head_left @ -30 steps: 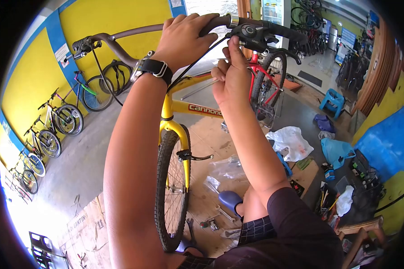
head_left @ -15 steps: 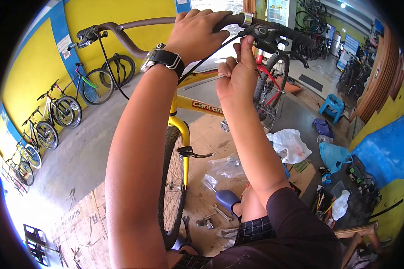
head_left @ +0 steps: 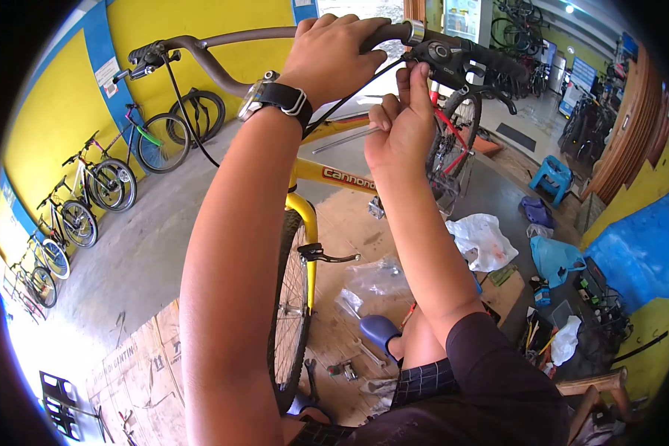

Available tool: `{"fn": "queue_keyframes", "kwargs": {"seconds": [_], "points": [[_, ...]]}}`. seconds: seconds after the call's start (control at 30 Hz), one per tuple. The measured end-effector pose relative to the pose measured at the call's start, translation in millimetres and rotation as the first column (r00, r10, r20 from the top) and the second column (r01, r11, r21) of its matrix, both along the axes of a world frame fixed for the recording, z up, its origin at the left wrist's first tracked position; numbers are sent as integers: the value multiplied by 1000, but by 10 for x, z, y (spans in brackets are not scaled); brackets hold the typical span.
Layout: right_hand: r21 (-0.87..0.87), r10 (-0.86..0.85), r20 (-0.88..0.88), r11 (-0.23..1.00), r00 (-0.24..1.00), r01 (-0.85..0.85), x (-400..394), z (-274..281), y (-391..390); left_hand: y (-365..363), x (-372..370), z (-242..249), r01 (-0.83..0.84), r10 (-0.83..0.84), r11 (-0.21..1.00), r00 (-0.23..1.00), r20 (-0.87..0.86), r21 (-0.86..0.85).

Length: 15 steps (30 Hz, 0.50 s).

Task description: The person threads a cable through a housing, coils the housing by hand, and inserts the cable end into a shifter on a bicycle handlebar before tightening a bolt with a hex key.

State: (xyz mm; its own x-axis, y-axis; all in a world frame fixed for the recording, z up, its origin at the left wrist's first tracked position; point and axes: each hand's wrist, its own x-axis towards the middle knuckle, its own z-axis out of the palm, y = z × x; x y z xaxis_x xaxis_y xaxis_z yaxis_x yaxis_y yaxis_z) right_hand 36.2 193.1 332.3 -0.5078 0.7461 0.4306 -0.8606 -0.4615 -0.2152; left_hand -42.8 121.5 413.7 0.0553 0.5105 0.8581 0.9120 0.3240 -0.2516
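My left hand [head_left: 333, 59], with a watch [head_left: 264, 98] on its wrist, is wrapped over the brown handlebar [head_left: 249, 36] near the silver clamp ring. Just below the black shifter and brake lever unit [head_left: 442, 59], my right hand [head_left: 403, 123] is raised with its thumb and a finger touching the unit's underside. A thin metal rod [head_left: 342, 141] sticks out leftward from the curled fingers of that hand; its other end is hidden. The bar belongs to a yellow bicycle [head_left: 334, 175], whose front wheel stands below between my forearms. A black cable [head_left: 357, 91] runs down from the unit.
Cardboard [head_left: 141, 372] covers part of the floor. On it lie a wrench [head_left: 369, 351], small parts and clear plastic bags. A white bag [head_left: 483, 241], a blue bag [head_left: 556, 260], a blue stool [head_left: 550, 178] and tools are at right. Several bicycles [head_left: 85, 189] line the yellow wall.
The view has shifted slightly, so the bar, hands and bicycle appear a little to the right. Both hands keep their places on the bar and shifter, and the rod stays in the right hand.
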Motion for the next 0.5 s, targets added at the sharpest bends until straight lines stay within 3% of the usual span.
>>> {"fn": "queue_keyframes", "kwargs": {"seconds": [0.17,0.37,0.5], "points": [[44,-10,17,999,1000,9,-27,-33,64,-30,49,-1,-5,6,1000,999,44,-19],[-57,44,82,998,996,-39,-20,-15,47,-20,28,13,-7,8,999,1000,24,-41],[21,-54,86,998,995,52,-33,-42,70,-10,0,12,-42,42,997,999,3,-63]]}}
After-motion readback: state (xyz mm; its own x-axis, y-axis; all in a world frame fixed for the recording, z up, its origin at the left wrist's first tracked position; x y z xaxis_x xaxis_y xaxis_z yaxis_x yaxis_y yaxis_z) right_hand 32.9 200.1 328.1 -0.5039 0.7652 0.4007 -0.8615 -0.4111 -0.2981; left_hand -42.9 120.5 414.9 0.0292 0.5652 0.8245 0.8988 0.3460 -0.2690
